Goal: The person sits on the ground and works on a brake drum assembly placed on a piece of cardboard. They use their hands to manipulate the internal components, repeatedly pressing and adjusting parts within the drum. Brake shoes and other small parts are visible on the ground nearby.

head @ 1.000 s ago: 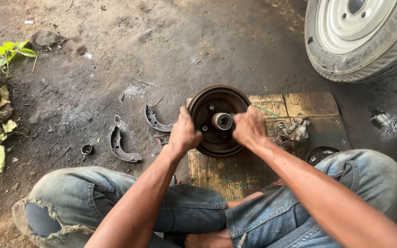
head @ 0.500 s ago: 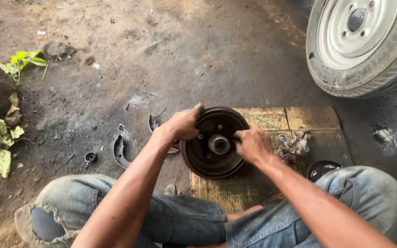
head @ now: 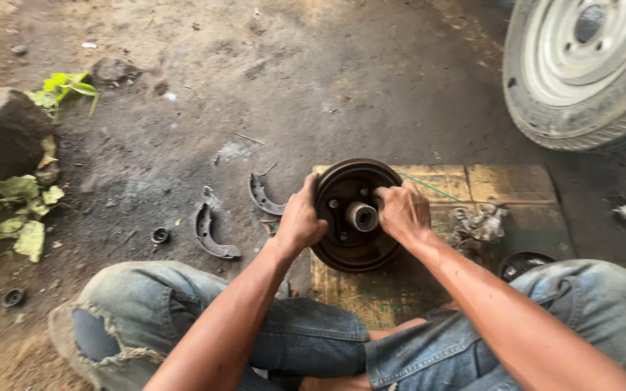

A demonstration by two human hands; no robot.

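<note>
Brake drum (head: 353, 217) stands tilted on its edge on a wooden board (head: 501, 185) on the dirt ground, open face toward the camera, hub (head: 361, 216) in its middle. Head view: left hand (head: 300, 221) clasps the drum's left rim, fingers curled over the edge. Right hand (head: 402, 211) grips the drum's right side, fingers beside the hub. Two curved brake shoes (head: 211, 235) lie on the ground just left. Wheel (head: 588, 69) sits top right, well apart. Rag (head: 481, 223) lies on the board near the right hand. Jeans-clad knees below.
</note>
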